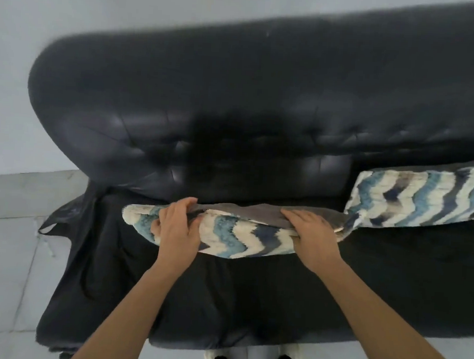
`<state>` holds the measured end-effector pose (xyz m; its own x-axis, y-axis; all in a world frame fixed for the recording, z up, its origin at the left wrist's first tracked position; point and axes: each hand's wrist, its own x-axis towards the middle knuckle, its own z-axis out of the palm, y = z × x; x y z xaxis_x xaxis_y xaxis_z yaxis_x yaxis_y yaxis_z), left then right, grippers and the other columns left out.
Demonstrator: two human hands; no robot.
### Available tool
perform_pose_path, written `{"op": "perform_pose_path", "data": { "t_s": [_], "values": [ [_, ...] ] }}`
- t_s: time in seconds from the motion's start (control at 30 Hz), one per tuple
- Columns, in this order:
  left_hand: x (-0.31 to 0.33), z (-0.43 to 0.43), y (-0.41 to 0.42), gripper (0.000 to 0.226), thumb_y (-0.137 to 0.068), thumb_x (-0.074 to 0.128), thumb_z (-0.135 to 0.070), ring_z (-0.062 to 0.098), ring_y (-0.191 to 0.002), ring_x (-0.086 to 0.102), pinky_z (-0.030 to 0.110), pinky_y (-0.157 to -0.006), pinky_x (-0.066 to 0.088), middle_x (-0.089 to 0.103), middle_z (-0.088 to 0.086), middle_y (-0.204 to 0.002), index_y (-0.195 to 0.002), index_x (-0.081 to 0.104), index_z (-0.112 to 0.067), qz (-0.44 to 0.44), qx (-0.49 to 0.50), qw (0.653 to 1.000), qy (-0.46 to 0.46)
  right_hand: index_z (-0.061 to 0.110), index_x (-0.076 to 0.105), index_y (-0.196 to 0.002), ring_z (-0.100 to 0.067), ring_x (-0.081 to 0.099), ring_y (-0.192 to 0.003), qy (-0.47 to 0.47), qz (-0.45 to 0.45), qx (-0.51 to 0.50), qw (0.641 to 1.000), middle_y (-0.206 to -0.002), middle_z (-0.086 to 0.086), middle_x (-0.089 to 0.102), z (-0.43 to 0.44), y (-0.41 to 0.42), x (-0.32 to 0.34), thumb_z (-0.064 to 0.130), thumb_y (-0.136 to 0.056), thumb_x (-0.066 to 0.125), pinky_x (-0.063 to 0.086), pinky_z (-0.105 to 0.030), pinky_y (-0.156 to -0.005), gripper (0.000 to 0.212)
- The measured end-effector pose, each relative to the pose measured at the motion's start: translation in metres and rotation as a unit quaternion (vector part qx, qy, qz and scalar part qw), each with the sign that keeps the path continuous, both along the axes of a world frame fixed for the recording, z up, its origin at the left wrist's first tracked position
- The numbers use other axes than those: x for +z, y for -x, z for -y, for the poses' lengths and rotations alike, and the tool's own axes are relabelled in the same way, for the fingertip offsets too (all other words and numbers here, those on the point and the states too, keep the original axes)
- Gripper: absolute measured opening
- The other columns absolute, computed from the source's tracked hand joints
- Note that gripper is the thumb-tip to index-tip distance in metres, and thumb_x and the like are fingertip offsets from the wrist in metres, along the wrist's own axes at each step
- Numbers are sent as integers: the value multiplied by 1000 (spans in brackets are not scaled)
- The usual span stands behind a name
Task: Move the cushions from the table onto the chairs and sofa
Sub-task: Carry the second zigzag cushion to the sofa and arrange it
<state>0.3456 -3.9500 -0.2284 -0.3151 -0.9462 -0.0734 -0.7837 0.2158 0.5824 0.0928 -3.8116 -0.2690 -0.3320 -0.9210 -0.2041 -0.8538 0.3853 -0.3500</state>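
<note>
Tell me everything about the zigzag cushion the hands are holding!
The held cushion is fluffy, with cream, teal and navy zigzag stripes on its front and a plain grey back. It lies lengthwise over the sofa seat, top edge tipped toward the backrest. The left hand grips its left part and the right hand its right, fingers curled over the top edge. Its right corner meets a second cushion leaning against the backrest.

The sofa point(235, 101) is blurred and cut off rightward, as is the second cushion point(423, 199).
</note>
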Motion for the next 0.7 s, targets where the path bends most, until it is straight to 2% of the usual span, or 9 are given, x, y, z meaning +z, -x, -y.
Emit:
{"op": "perform_pose_path", "data": {
  "t_s": [0.13,0.23,0.3,0.37,0.43,0.5,0.63,0.7],
  "values": [
    [-88,46,17,27,-101,59,-20,32,-123,46,41,-101,23,59,5,-121,-128,62,-18,24,-38,999,6,24,56,-146,-31,57,-131,-7,-21,10,1000,-141,-3,64,45,26,-74,8,-86,71,41,-51,-112,64],
    [-158,68,28,38,-99,56,-24,42,-132,43,59,-110,30,54,17,-137,-136,58,-14,23,-41,997,55,19,49,-150,-38,49,-139,60,-113,2,992,-150,-15,54,69,38,-139,15,-91,69,29,-56,-120,62],
    [-202,72,31,53,-98,56,-27,46,-148,27,64,-117,19,34,24,-159,-149,47,-13,44,-49,994,88,14,36,-158,-45,30,-150,124,-169,-24,977,-162,-27,33,79,34,-177,23,-101,54,14,-59,-124,60],
    [-241,69,31,61,-103,55,-32,47,-155,10,64,-118,15,11,28,-167,-158,35,-15,65,-73,987,124,12,26,-161,-50,15,-154,173,-186,-73,965,-164,-34,16,85,30,-208,32,-107,44,8,-60,-125,61],
    [-271,61,32,65,-106,50,-40,47,-156,2,64,-120,14,3,31,-167,-162,25,-16,78,-91,981,151,9,20,-163,-53,8,-154,181,-159,-120,963,-163,-39,9,83,26,-237,46,-107,42,5,-61,-125,70],
    [-293,58,33,69,-106,49,-45,50,-155,1,63,-121,13,3,35,-165,-162,23,-14,90,-93,976,177,10,16,-163,-54,4,-154,172,-134,-134,967,-163,-40,4,73,19,-267,53,-106,42,6,-61,-124,77],
    [-318,64,39,75,-104,50,-52,58,-151,10,66,-121,10,12,44,-160,-161,23,-11,116,-65,963,235,16,17,-163,-55,8,-153,176,-151,-100,968,-162,-41,8,60,14,-319,47,-108,44,16,-64,-122,70],
    [-324,75,44,78,-103,46,-58,57,-151,10,67,-121,8,11,42,-161,-162,19,-13,134,-66,960,236,16,17,-163,-56,7,-152,178,-149,-94,968,-162,-41,8,67,16,-327,46,-108,43,15,-65,-121,68]
  ]
}}
